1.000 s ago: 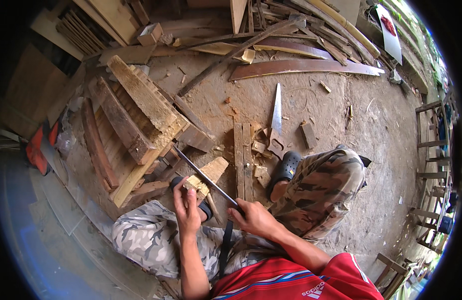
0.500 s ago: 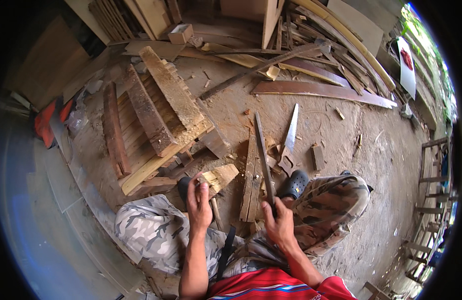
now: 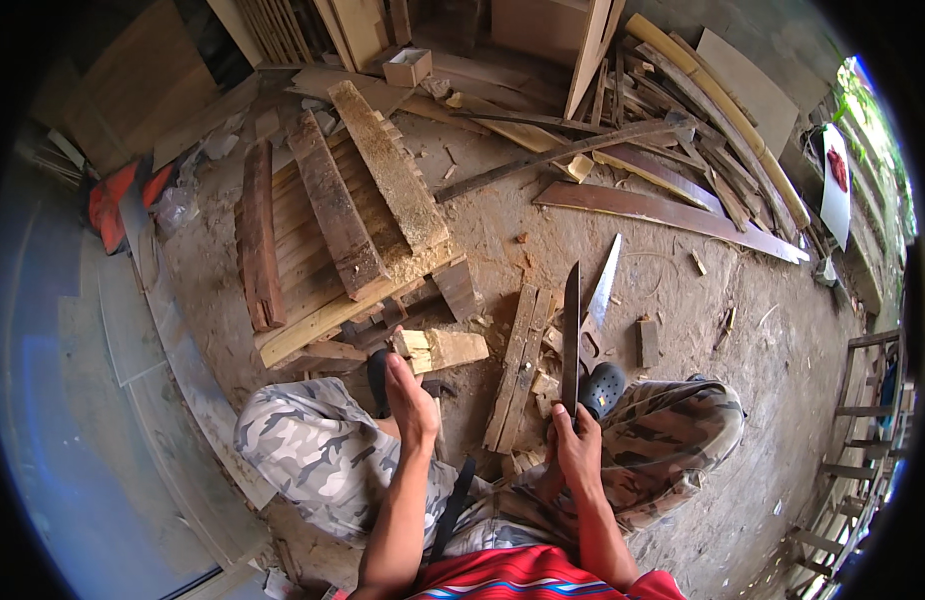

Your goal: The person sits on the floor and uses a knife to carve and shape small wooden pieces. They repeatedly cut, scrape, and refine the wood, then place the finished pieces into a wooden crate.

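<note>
My left hand (image 3: 413,398) grips a short pale wood block (image 3: 451,349) at its left end. The block's near left face looks rough and chipped, and some fingers are hidden behind it. My right hand (image 3: 578,448) is closed round the lower end of a machete (image 3: 572,335), its long dark blade pointing up and away. Blade and block are apart. Between my hands on the ground lie two wooden battens (image 3: 519,370) side by side. Partly hidden behind the blade is a handsaw (image 3: 604,285). Beneath the block, a hammer (image 3: 440,388) shows in part.
A slatted wooden stand (image 3: 288,340) at left bears several thick planks (image 3: 335,205). Scrap boards (image 3: 673,215) are heaped at the far right. A small wood block (image 3: 648,343) lies beyond my right shoe (image 3: 605,390). Glass sheets (image 3: 113,400) line the left side.
The machete has swung from leaning left to nearly upright, moving right with my right hand. The wood block has turned to lie more level. The whole view has shifted slightly.
</note>
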Motion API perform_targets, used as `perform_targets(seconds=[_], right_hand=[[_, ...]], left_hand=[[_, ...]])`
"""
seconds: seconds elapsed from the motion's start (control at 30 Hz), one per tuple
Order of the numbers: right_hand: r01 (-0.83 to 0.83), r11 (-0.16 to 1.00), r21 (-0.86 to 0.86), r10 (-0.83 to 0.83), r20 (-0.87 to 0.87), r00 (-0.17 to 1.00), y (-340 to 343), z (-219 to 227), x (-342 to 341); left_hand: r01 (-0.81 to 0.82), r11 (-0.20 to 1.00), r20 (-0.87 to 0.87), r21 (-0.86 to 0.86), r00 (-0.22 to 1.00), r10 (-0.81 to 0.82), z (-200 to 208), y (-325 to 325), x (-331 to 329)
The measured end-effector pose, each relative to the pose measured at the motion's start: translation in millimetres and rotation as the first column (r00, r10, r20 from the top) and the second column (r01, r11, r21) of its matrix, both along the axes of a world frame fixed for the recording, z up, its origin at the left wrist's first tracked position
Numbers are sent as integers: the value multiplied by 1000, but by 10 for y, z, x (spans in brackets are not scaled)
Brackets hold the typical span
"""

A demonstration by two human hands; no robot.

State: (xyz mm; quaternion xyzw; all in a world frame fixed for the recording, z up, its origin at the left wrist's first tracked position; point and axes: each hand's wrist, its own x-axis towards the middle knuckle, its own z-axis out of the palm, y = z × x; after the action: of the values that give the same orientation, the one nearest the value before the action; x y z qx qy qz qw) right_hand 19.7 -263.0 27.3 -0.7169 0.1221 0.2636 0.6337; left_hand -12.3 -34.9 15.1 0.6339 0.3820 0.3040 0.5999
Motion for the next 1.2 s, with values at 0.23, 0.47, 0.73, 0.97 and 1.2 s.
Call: perform_targets(seconds=[0.23,0.47,0.73,0.97,1.2], right_hand=[[22,993,115,-9,-113,994,10,-225,-36],[21,999,42,-19,-56,998,-42,-274,-35],[-15,999,51,19,-73,997,5,-312,-32],[-30,1000,-5,29,-130,991,-66,-396,-39],[-179,916,-359,144,-120,982,-123,-426,257]], left_hand=[[-229,971,-22,69,973,231,-202,-169,334],[-43,953,-11,301,999,48,46,-213,129],[154,944,-221,293,971,-90,-332,-141,449],[-178,983,-30,-35,984,177,-347,41,262],[-248,747,204,-617,867,456,-130,231,144]])
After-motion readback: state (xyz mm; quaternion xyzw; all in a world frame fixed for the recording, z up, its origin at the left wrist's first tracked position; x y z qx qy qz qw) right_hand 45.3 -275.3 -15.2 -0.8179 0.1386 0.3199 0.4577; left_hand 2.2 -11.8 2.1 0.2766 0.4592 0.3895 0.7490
